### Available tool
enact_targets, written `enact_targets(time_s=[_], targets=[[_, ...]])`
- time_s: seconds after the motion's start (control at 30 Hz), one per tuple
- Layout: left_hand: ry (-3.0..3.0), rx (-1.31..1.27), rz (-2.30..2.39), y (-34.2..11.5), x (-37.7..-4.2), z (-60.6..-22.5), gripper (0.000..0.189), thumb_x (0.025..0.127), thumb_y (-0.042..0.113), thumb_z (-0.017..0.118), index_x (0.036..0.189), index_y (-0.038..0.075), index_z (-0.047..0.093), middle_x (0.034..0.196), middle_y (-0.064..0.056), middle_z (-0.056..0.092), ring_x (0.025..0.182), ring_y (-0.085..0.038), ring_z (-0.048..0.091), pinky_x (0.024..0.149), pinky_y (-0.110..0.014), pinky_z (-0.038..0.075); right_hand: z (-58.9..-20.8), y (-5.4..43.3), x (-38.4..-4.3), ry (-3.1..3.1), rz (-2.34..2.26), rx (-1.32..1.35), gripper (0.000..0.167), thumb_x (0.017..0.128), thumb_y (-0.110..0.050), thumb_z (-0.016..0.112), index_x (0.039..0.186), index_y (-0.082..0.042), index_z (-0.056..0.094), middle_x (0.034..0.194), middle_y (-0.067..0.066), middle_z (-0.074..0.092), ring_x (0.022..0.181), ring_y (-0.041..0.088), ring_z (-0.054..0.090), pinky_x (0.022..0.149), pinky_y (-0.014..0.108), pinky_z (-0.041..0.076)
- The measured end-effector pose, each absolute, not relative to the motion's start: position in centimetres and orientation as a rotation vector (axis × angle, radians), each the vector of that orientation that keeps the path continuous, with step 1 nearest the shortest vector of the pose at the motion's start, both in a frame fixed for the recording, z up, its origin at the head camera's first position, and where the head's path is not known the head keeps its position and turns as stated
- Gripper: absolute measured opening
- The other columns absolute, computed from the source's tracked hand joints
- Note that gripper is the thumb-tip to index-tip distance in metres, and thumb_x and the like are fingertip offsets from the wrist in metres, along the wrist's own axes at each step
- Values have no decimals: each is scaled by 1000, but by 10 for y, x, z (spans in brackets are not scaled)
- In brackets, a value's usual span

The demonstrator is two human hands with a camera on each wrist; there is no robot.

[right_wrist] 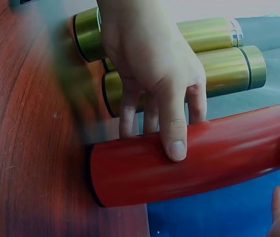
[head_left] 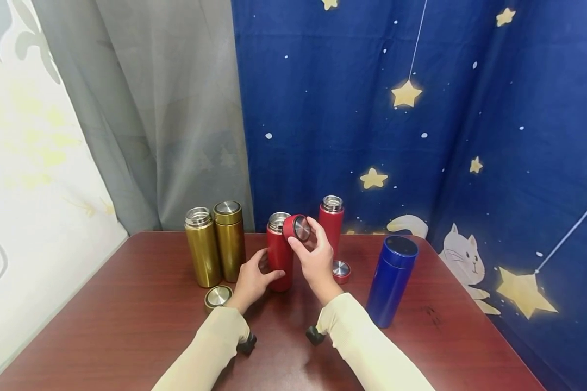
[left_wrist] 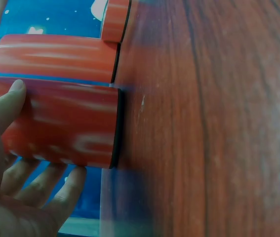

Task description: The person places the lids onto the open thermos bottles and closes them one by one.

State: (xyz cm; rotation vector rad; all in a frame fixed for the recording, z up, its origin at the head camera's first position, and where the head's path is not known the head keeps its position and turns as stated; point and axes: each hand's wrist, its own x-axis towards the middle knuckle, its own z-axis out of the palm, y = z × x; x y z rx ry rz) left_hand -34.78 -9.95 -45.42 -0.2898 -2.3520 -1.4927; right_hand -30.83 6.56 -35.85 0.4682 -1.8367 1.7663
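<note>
An open red thermos bottle (head_left: 280, 252) stands upright at mid-table, its bare steel neck showing. My left hand (head_left: 251, 281) holds its lower body, thumb on the near face and fingers around the side, as the left wrist view also shows. Beside the bottle's mouth, my right hand (head_left: 318, 262) pinches a red lid (head_left: 293, 227), tilted with its steel top facing me. The lid is off the neck; whether it touches the rim I cannot tell. In the right wrist view, only a few fingertips (right_wrist: 279, 207) of the right hand appear at the edge.
Behind and right stands another open red bottle (head_left: 330, 222), with a red lid (head_left: 341, 271) on the table (head_left: 283, 353) before it. A capped blue bottle (head_left: 390, 285) is farther right. To the left are an open gold bottle (head_left: 204, 252), a capped one (head_left: 231, 244) and a gold lid (head_left: 218, 297).
</note>
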Motion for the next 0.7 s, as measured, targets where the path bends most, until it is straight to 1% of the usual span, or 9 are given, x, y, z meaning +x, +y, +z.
enact_targets(time_s=[0.1, 0.23, 0.33, 0.4, 0.53, 0.7], targets=[[-2347, -304, -1500, -100, -348, -455, 68, 76, 16, 85, 135, 5, 53, 119, -16, 66, 107, -29, 65, 91, -43, 51, -358, 66, -309, -1840, 1757, 468, 58, 85, -5, 74, 136, 5, 50, 121, 23, 62, 103, 38, 64, 91, 46, 51], [-2355, -319, -1503, -101, -349, -456, 69, 76, 17, 85, 135, 5, 52, 120, -16, 65, 107, -29, 65, 91, -43, 51, -371, 66, -327, -1827, 1748, 464, 60, 84, -10, 76, 138, -2, 51, 121, 19, 63, 102, 34, 65, 91, 43, 52], [-2366, -323, -1513, -101, -348, -456, 70, 76, 18, 85, 136, 5, 52, 121, -16, 65, 107, -29, 65, 91, -43, 52, -379, 66, -340, -1823, 1725, 457, 61, 83, -16, 78, 139, -9, 53, 119, 14, 65, 96, 31, 66, 89, 41, 53], [-2370, -330, -1524, -101, -348, -456, 71, 76, 20, 85, 136, 5, 52, 121, -16, 65, 107, -28, 65, 91, -42, 52, -377, 66, -342, -1825, 1703, 450, 60, 83, -18, 79, 138, -12, 55, 117, 12, 65, 91, 29, 67, 86, 40, 54], [-2370, -350, -1534, -101, -347, -455, 71, 76, 19, 85, 136, 4, 52, 120, -17, 65, 106, -29, 65, 90, -43, 52, -373, 65, -342, -1820, 1686, 447, 59, 82, -19, 80, 136, -14, 57, 119, 9, 65, 87, 26, 67, 84, 34, 55], [-2382, -350, -1542, -102, -347, -454, 71, 76, 19, 85, 137, 4, 52, 121, -17, 65, 106, -29, 65, 90, -42, 52, -369, 64, -344, -1827, 1680, 446, 58, 82, -17, 79, 136, -12, 57, 121, 8, 64, 85, 23, 66, 82, 28, 55]])
